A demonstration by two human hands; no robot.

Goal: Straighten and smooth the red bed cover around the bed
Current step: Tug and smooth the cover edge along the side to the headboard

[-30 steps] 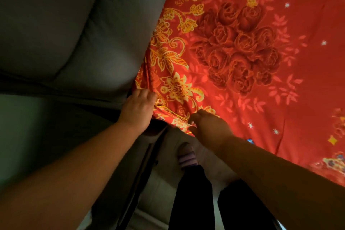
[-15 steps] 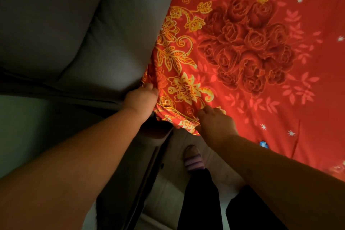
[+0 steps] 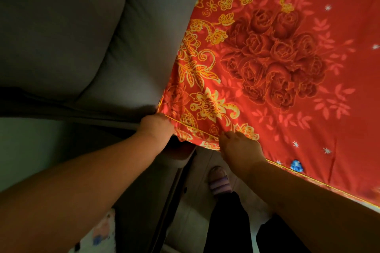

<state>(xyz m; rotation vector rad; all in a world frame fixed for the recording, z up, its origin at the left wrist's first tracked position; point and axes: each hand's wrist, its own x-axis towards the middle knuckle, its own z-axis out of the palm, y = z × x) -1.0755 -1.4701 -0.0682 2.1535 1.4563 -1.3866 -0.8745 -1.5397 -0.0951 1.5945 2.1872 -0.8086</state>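
Observation:
The red bed cover (image 3: 287, 63), printed with dark roses and yellow flowers, lies flat over the bed and fills the upper right. Its near corner sits beside the grey padded headboard. My left hand (image 3: 156, 129) is closed on that corner where cover and headboard meet, its fingers hidden in the fabric. My right hand (image 3: 239, 148) rests on the cover's yellow-piped edge a little to the right, fingers curled onto the hem.
The grey padded headboard (image 3: 123, 33) fills the upper left. A dark bed frame rail (image 3: 170, 197) runs down beside a pale tiled floor (image 3: 191, 211). My foot in a striped slipper (image 3: 219, 181) and dark trouser legs stand close to the bed edge.
Both hands stay on the cover's corner. The left hand has pushed deeper into the gap by the headboard, and the corner hem now lies straighter and tauter between the two hands.

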